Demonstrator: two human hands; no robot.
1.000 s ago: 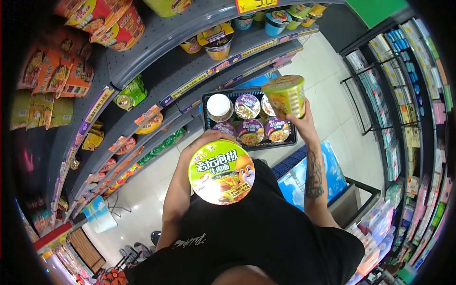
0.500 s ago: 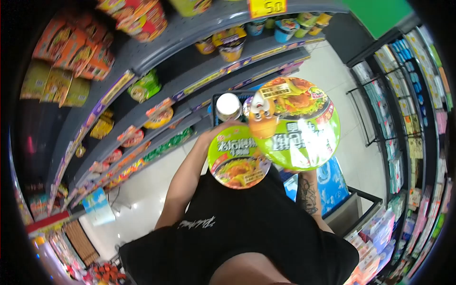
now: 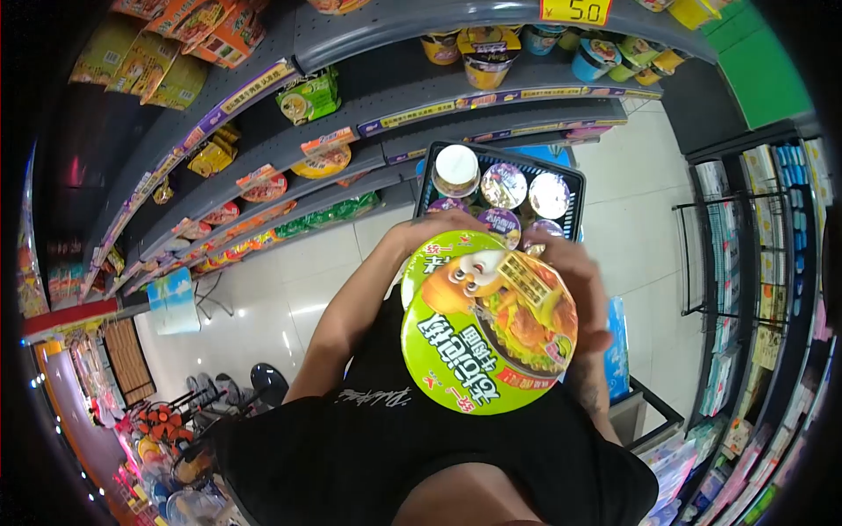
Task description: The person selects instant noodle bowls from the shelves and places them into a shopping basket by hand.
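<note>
A green-lidded instant noodle bowl point(image 3: 491, 324) is in front of my chest, its printed lid turned up towards me and tilted. My left hand point(image 3: 431, 230) is on its far left side, with most of the fingers hidden behind the bowl. Around the right edge curls my right hand point(image 3: 586, 282), thumb near the rim and slightly blurred. A pale rim peeks out at the bowl's left edge; whether it is a second bowl underneath, I cannot tell. Just beyond my hands, a dark shopping basket point(image 3: 577, 197) holds several lidded cups, including a white-topped one point(image 3: 457, 167).
Curved shelves point(image 3: 368, 66) with noodle cups and packets run along the left and front. On the right, a wire rack point(image 3: 684, 259) stands before another stocked shelf point(image 3: 763, 289). A yellow price tag point(image 3: 574, 10) hangs at the top.
Two green noodle bowls showed side by side; now only one lid is visible, lower and turned round. My right hand has come into view at its edge. More of the basket shows.
</note>
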